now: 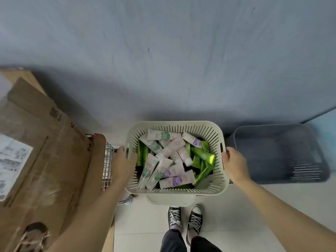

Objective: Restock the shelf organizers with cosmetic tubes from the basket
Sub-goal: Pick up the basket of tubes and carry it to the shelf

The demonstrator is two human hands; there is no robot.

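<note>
A cream slotted basket (174, 125) is held up in front of me, above the floor. It is full of cosmetic tubes (170, 160), several white and pink ones with green or purple prints and several bright green ones. My left hand (122, 161) grips the basket's left rim, thumb inside. On the right rim, by the handle slot, my right hand (234, 163) grips the basket. No shelf organizers are in view.
A grey slotted basket (280, 153) stands at the right by the grey wall (163, 51). Brown cardboard boxes (45, 151) and a wire rack (107, 166) stand at the left. Another cream piece (171, 199) shows under the basket. My sneakers (185, 218) stand on white tiles.
</note>
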